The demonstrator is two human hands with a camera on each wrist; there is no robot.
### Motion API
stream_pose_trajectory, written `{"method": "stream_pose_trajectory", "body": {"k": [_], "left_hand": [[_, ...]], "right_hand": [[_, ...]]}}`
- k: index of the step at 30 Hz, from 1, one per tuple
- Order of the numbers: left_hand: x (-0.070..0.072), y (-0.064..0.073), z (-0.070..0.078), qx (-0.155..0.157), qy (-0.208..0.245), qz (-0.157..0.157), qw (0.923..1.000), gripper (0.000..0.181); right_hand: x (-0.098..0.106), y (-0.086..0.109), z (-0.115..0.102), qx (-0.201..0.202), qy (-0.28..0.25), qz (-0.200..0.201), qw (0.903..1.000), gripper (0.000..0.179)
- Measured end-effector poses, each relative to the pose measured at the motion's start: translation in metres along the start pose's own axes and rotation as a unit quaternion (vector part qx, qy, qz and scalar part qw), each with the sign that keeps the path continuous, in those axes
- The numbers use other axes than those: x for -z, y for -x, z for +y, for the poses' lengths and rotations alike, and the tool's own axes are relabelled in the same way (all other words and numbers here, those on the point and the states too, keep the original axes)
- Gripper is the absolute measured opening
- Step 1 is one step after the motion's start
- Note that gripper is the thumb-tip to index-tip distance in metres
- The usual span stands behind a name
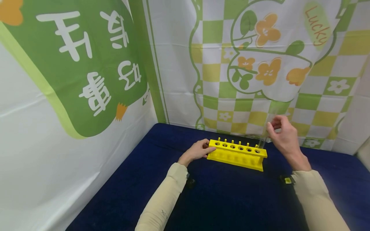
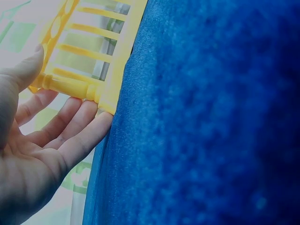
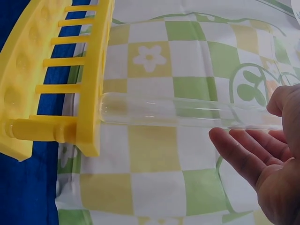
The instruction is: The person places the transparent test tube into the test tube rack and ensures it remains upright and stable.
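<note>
A yellow test tube rack stands on the dark blue cloth, with a row of round holes along its top and a row of pegs behind. My left hand grips the rack's left end. In the left wrist view, the thumb lies against the holed upper plate and the fingers reach round the end post. My right hand pinches a clear glass test tube near its upper end. The tube's rounded bottom is right at the rack's top plate, by the rightmost hole in the head view.
A blue cloth covers the table. Behind the rack hangs a green and yellow checked curtain, close to the table's back edge. A white and green printed sheet borders the left side. Small devices sit at both wrists.
</note>
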State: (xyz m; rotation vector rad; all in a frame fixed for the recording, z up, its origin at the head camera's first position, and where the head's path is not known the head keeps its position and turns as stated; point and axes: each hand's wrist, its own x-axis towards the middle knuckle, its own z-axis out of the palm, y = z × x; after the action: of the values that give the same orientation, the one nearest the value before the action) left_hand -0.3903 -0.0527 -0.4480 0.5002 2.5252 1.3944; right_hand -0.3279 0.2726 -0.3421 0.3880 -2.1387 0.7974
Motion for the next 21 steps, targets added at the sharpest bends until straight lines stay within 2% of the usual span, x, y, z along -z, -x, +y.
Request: {"method": "stream_pose_trajectory", "body": {"k": [6, 13, 21], "left_hand": [[0.0, 0.002, 0.001, -0.002, 0.005, -0.003, 1.0, 0.043], [0.0, 0.002, 0.0, 0.001, 0.002, 0.001, 1.0, 0.043], [0.0, 0.001, 0.001, -0.005, 0.001, 0.001, 1.0, 0.043]], "right_hand": [[-0.004, 0.003, -0.002, -0.009, 0.009, -0.025, 0.9996, 0.026], [-0.01, 0.009, -0.001, 0.012, 0.013, -0.041, 0.999, 0.025], [-0.015, 0.018, 0.003, 0.015, 0.024, -0.063, 0.9976, 0.025]]}}
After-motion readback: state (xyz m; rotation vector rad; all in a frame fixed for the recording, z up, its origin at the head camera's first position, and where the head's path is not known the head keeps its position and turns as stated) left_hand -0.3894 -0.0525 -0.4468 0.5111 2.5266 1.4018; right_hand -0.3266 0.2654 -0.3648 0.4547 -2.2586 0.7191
